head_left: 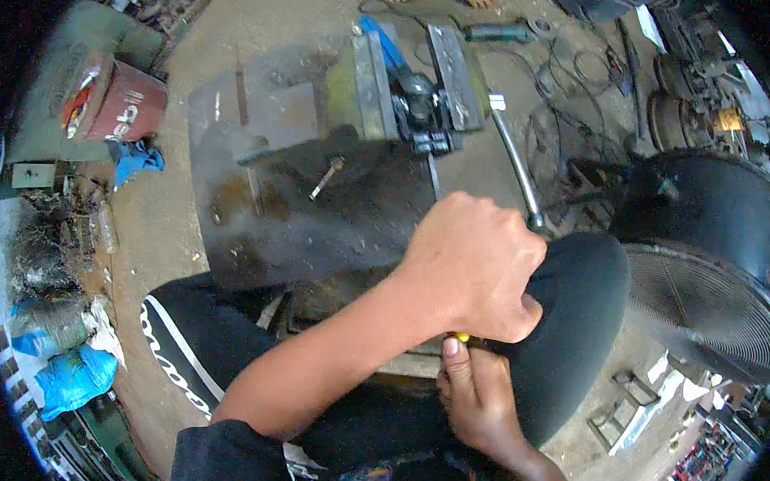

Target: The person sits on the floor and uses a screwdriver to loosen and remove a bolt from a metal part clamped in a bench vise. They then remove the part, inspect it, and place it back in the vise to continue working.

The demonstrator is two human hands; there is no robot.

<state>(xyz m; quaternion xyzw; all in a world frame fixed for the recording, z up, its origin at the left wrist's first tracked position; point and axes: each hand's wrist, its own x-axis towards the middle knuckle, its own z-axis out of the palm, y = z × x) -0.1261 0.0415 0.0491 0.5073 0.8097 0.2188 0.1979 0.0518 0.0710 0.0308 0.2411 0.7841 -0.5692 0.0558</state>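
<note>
The left hand (483, 265) was up front, back to the camera, fingers curled into a tight fist; whether anything sat inside it, one couldn't tell. Right below, in came the right hand (478, 398), clamped, by the look of it, on a small yellow piece (461, 335), thumb lying along it! And that was where the piece was: between the two hands, over the lap, short of the bench (271, 247).

How would it have handled? Light and stiff, most likely, perhaps slick if any grease had reached it, and hardly fragile. The place to take hold looked to be the shank, wrapped low by the fingers with the thumb bracing the side.

As for looks: only a bright, smooth, rounded tip of yellow showed, the rest buried behind fist and thumb, its length and kind hidden. Beyond, the bench vise (372, 100) stood with a black metal part (421, 106) between its jaws, and a long chrome wrench (515, 158) leaned to the right!
</note>
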